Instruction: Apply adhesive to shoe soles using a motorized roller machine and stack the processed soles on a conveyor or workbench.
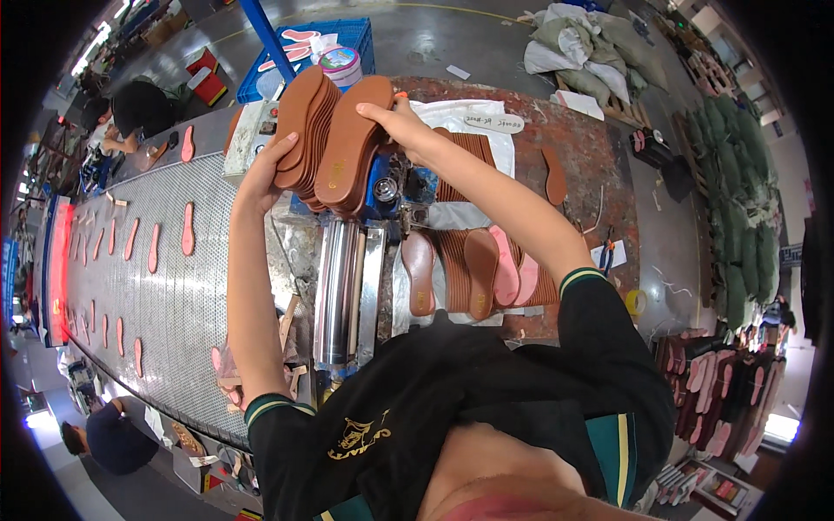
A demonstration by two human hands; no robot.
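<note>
Two thick stacks of brown insoles are held up side by side above the blue roller machine (379, 195). My left hand (271, 165) is closed around the outer edge of the left insole stack (302, 117), its thumb on the top piece. On the far right side of the right insole stack (352, 139), my right hand (398, 120) grips with the thumb pressed on top and the fingers mostly hidden behind. The stacks lean against each other, and their lower ends are just above the machine's metal rollers (334, 295).
To the left, a mesh conveyor (174, 321) carries several pink insoles. More brown insoles (482, 269) lie in rows on the worn red table (586, 165) at right. Behind the stacks stand a blue crate (360, 43) and a tub (340, 66). Co-workers are at far left.
</note>
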